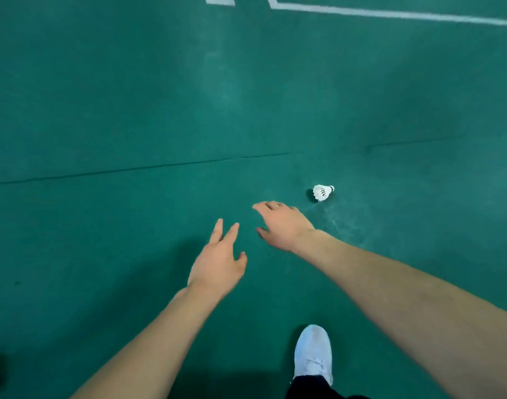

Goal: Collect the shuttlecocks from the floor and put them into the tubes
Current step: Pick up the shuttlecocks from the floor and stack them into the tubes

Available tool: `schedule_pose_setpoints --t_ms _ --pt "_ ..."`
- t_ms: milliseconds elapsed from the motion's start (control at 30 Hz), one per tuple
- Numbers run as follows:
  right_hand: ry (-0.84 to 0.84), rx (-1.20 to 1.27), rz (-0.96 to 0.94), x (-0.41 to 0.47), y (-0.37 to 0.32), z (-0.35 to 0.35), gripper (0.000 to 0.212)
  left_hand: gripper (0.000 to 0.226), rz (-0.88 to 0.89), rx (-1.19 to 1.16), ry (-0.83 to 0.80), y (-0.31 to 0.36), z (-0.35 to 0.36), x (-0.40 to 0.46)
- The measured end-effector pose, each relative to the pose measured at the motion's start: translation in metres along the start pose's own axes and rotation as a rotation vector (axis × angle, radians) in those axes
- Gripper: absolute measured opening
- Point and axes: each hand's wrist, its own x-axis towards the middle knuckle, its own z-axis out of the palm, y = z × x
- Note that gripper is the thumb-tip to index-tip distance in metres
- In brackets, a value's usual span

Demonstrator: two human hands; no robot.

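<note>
A single white feathered shuttlecock with a rounded white cork tip [323,192] lies on its side on the green, matte sports floor [131,96]. A ring of small dark marks shows on the feathers near the base of its skirt. Its long axis runs roughly left to right across the view: the cork tip points to the right and slightly away from the person, and the flared feather skirt opens to the left and slightly toward the person. It casts a small dark shadow on its left side. It sits to the right of the middle of the visible floor, on the near side of a thin dark seam [117,170] that crosses the floor from left to right.

The bare right hand [281,226] reaches out over the floor with its back up, fingers spread and only loosely bent, holding nothing; its grip is open. Its fingertips are near the shuttlecock, just to the left of it and on the near side, not touching it. The bare left hand [217,263] is stretched forward beside the right hand, fingers straight and parted, grip open and empty, well apart from the shuttlecock.

A white lace-up sports shoe [313,352] stands on the floor near the bottom edge, with a dark trouser hem [310,387] above it. White painted court lines [390,13] run along the far edge of the floor.
</note>
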Motion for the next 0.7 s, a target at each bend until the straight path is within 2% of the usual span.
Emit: schedule_pose_setpoints --t_ms 133,200,267,333,433,567,700 --pt "0.11 0.278 0.223 0.074 0.095 0.117 0.057 0.084 0.07 0.142 -0.181 -0.007 0.104 0.136" --pt "0.107 0.355 0.31 0.091 0.131 0.171 0.059 0.091 0.051 0.26 -0.244 -0.013 0.136 0.181" --pt "0.155 0.254 0.327 0.106 0.161 0.224 0.063 0.097 0.037 0.387 -0.231 -0.022 0.168 0.216" --pt "0.29 0.136 0.284 0.116 0.177 0.261 0.065 0.108 0.048 0.516 -0.174 -0.027 0.192 0.236" --pt "0.487 0.083 0.228 0.123 0.176 0.284 0.067 0.117 0.064 0.578 -0.097 -0.029 0.203 0.242" --pt "0.567 0.094 0.212 0.122 0.182 0.281 0.062 0.118 0.047 0.598 -0.121 -0.026 0.194 0.236" --pt "0.843 0.134 0.279 0.122 0.205 0.254 0.051 0.116 0.04 0.613 -0.108 -0.026 0.191 0.238"
